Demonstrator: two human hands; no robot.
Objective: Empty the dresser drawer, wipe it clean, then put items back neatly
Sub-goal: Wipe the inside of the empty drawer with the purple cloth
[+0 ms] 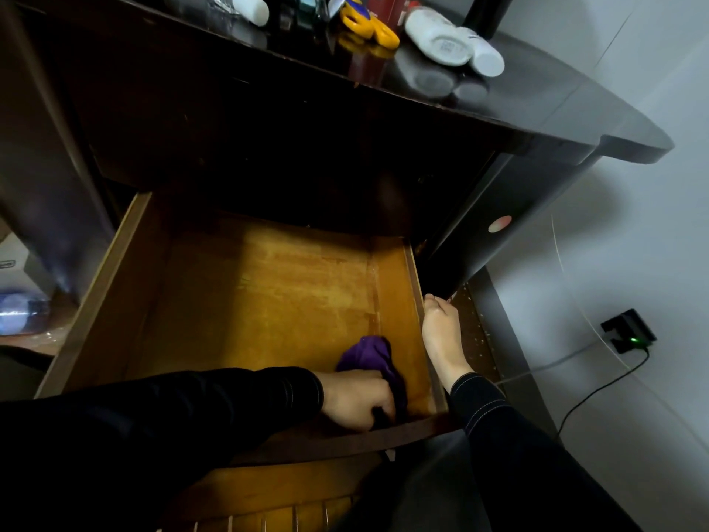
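Observation:
The dresser drawer (268,286) is pulled out, and its bare orange-brown wooden floor shows. In the near right corner of it my left hand (356,397) grips a bunched purple cloth (370,357), which lies on the drawer floor. My right hand (441,332) rests on the drawer's right side wall with its fingers curled over the rim, next to the dark dresser side. On the dresser top (556,113) lie yellow-handled scissors (370,26), white bottles (452,40) and a red container (389,7).
A black adapter (629,332) with a green light sits in the right wall, and its cable runs down behind my right arm. A clear plastic bottle (21,311) lies at the far left. Below the open drawer is a slatted wooden front (287,512).

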